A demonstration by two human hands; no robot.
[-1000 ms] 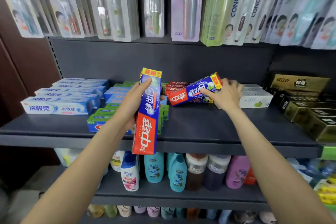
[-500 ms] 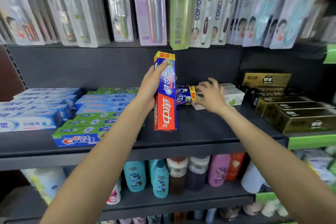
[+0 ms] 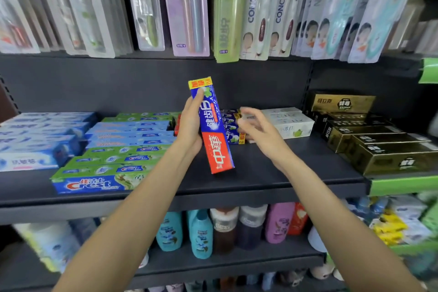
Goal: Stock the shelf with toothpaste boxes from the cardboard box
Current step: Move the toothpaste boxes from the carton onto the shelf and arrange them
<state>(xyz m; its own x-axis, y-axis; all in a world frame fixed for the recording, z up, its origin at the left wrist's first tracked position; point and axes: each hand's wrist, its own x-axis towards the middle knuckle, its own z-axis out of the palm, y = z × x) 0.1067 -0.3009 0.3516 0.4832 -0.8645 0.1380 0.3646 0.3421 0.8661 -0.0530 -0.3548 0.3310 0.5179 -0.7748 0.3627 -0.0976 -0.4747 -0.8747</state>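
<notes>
My left hand (image 3: 190, 125) grips a blue and red toothpaste box (image 3: 213, 130), held almost upright above the dark middle shelf (image 3: 260, 173). Behind it, matching blue and red boxes (image 3: 233, 129) lie flat at the back of the shelf. My right hand (image 3: 257, 131) hovers just in front of those boxes with its fingers spread and blurred, holding nothing. The cardboard box is out of view.
Green and blue Crest boxes (image 3: 106, 166) and pale blue boxes (image 3: 35, 140) fill the shelf's left side. White boxes (image 3: 289, 123) and gold boxes (image 3: 379, 147) sit to the right. Toothbrush packs (image 3: 225, 12) hang above; shampoo bottles (image 3: 201, 234) stand below.
My right hand has let go of the box it laid at the back of the shelf and pulled back a little. My view has shifted to the right.
</notes>
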